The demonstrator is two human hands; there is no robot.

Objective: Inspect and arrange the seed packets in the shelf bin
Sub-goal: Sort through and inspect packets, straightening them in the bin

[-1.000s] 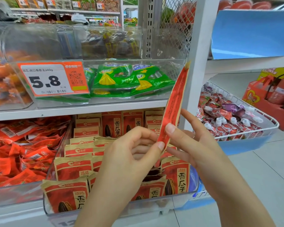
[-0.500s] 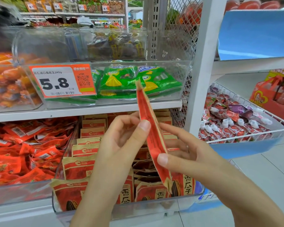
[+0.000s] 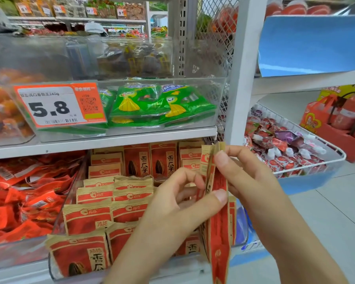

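Observation:
A red and tan seed packet (image 3: 219, 226) hangs upright and edge-on in front of the clear shelf bin (image 3: 55, 261). My left hand (image 3: 172, 218) pinches its middle with the thumb on the near face. My right hand (image 3: 252, 187) pinches its top edge from the right. The bin holds several matching seed packets (image 3: 86, 218) standing in rows, some leaning. The bin's right part is hidden behind my hands.
A bin of loose red packs (image 3: 19, 197) sits to the left. Above, a clear bin with green packs (image 3: 162, 105) carries a 5.8 price tag (image 3: 57, 105). A white upright post (image 3: 242, 68) and a wire basket of candies (image 3: 307, 152) stand right.
The packet has turned from tilted to upright and dropped lower, its bottom now below the bin's front. My right hand moved from its lower part up to its top edge.

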